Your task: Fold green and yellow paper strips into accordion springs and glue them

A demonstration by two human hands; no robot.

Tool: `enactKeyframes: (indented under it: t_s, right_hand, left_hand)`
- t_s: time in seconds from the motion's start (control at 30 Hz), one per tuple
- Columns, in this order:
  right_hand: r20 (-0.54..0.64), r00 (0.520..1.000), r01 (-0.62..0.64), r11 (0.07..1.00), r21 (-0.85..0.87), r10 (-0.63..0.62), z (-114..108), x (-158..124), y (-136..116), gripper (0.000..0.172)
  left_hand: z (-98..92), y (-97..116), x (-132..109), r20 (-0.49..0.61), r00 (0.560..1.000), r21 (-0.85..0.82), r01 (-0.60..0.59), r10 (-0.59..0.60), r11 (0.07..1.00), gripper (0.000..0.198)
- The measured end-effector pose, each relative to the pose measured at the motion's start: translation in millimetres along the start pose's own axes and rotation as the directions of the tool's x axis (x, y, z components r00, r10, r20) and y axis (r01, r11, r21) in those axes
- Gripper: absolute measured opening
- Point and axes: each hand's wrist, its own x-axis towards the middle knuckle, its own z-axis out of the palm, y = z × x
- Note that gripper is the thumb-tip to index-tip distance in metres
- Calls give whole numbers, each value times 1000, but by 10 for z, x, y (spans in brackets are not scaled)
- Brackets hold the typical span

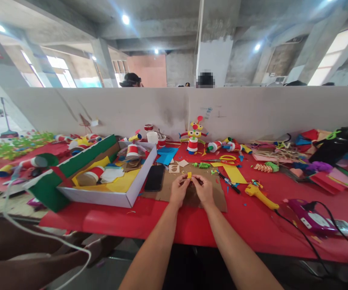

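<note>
My left hand (179,190) pinches a small yellow piece of paper (189,175) between thumb and fingertips. From the other side my right hand (203,189) has its thumb and fingers closed at the same piece. Both hands are over a brown cardboard sheet (219,197) strewn with scraps. Just beyond them lie a green coiled paper strip (204,165) and a small card with a round cut in it (174,168). To the right of my right hand rests a dark pen-like tool (233,186). A black phone (154,178) lies left of my left hand.
A white box (101,196) with paper and cup pieces stands left. Right are a yellow glue gun (260,195), its black cord, and a purple device (311,217). Yellow scissors (228,158) and a paper-cup figure (192,145) stand or lie behind. A black bottle (334,147) leans far right.
</note>
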Motion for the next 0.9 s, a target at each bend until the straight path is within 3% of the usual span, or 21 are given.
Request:
enactKeyframes:
  t_s: [0.4,0.9]
  right_hand:
    - [-26,998,54,995,-79,-56,-17,-5,52,20]
    - [8,997,-80,990,120,80,12,5,-39,26]
  left_hand:
    - [-11,-53,33,10,1000,-9,4,-4,1000,30]
    - [-16,-15,72,-36,992,-222,110,-121,969,30]
